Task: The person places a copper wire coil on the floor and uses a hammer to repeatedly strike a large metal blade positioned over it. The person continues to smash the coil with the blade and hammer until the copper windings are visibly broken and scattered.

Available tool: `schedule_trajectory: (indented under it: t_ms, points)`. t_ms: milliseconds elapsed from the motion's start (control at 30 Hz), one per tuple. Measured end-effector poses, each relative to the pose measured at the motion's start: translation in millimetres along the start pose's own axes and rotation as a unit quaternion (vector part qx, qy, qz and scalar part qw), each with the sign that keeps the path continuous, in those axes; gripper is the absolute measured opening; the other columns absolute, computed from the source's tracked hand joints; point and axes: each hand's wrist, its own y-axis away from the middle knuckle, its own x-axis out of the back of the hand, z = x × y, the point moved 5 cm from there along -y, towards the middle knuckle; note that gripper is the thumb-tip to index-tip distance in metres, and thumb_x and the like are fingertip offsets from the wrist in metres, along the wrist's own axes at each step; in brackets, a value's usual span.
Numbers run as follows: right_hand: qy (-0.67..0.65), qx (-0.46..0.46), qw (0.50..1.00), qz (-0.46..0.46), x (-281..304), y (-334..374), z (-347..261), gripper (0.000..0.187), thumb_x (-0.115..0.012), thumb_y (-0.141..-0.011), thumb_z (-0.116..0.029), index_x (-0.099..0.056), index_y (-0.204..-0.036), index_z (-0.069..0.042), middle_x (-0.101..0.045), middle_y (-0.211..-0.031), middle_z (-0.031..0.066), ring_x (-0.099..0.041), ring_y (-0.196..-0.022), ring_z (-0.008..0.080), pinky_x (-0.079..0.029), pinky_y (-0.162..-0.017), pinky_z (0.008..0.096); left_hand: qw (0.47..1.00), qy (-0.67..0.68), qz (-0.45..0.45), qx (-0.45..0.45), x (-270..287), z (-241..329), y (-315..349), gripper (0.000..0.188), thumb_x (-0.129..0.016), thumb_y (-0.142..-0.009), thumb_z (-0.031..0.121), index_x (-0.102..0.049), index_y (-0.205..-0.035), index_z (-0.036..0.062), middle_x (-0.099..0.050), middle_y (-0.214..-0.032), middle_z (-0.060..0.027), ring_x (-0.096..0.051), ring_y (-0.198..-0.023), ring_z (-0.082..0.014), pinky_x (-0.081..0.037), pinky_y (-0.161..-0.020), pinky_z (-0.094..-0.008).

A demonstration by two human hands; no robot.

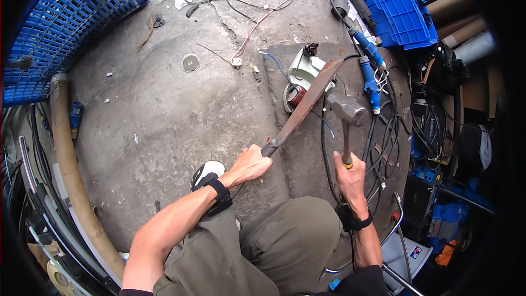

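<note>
Item one: left hand (252, 163), closed firmly around the dark grip of a long, rust-brown blade (308, 102), which points between 1 and 2 o'clock. Item two: right hand (350, 178), closed around the handle of a hammer (348, 113), head toward 12 o'clock, just beside the blade. Item three: pale machine housing (296, 67) with a red winding (297, 96), on the floor (181, 126) at 1 o'clock from the left hand; the blade crosses over it in view, contact not determinable. Handling notes, by judgement: the housing looks loose and uneven, so it is best seated stably before any blow; the blade wants a steady, straight hold, its edge set on the chosen line; short, square hammer taps well forward of the left hand would spare the knuckles; the blue-ended lead (272, 57) at 10 o'clock and the black cables (389, 145) at 4 o'clock from the housing merit clearance.
</note>
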Motion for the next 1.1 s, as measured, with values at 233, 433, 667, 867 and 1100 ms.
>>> schedule_trajectory:
  t_ms: [233,433,667,867,1100]
  points:
    - [-0.166,0.115,0.965,0.169,87,-14,-92,0.032,-0.060,-0.102,-0.012,-0.049,-0.073,-0.008,-0.045,-0.053,-0.0032,-0.040,-0.043,0.0037,-0.026,-0.041,0.0245,1.000,-0.014,0.014,0.001,2,-11,-7,0.026,-0.060,-0.075,0.020,-0.053,-0.066,-0.0032,-0.058,-0.058,-0.0154,-0.063,-0.057,-0.0263,-0.047,-0.057,-0.0441]
    - [0.134,0.068,0.988,-0.023,-5,-12,-1,0.025,-0.063,-0.099,-0.014,-0.058,-0.079,0.001,-0.046,-0.057,0.0207,-0.043,-0.049,0.0386,-0.039,-0.050,0.0407,1.000,-0.025,-0.006,0.006,-4,3,0,0.028,-0.059,-0.075,0.020,-0.055,-0.070,-0.0062,-0.061,-0.061,-0.0182,-0.065,-0.061,-0.0289,-0.048,-0.062,-0.0458]
    - [0.026,-0.002,0.999,-0.038,-25,-2,8,0.037,-0.067,-0.097,-0.020,-0.051,-0.073,0.002,-0.036,-0.056,0.0094,-0.032,-0.055,0.0129,-0.033,-0.048,0.0358,1.000,0.007,-0.001,0.018,-5,5,4,0.031,-0.054,-0.072,0.016,-0.062,-0.074,-0.0137,-0.066,-0.068,-0.0290,-0.072,-0.073,-0.0408,-0.054,-0.070,-0.0499]
    - [0.106,0.143,0.982,0.056,50,-13,-59,0.033,-0.068,-0.099,-0.019,-0.054,-0.074,-0.001,-0.040,-0.055,-0.0007,-0.037,-0.052,0.0078,-0.028,-0.046,0.0332,1.000,0.009,-0.001,0.017,-1,2,-2,0.029,-0.062,-0.079,0.022,-0.058,-0.067,-0.0040,-0.063,-0.060,-0.0178,-0.068,-0.061,-0.0296,-0.050,-0.060,-0.0440]
    - [-0.238,0.217,0.930,0.179,98,-21,-122,0.033,-0.050,-0.106,-0.006,-0.039,-0.074,-0.010,-0.040,-0.051,-0.0031,-0.034,-0.040,0.0038,-0.024,-0.039,0.0221,1.000,0.014,0.004,0.017,2,-5,-4,0.026,-0.059,-0.076,0.019,-0.053,-0.063,-0.0022,-0.061,-0.059,-0.0173,-0.067,-0.058,-0.0290,-0.049,-0.057,-0.0426]
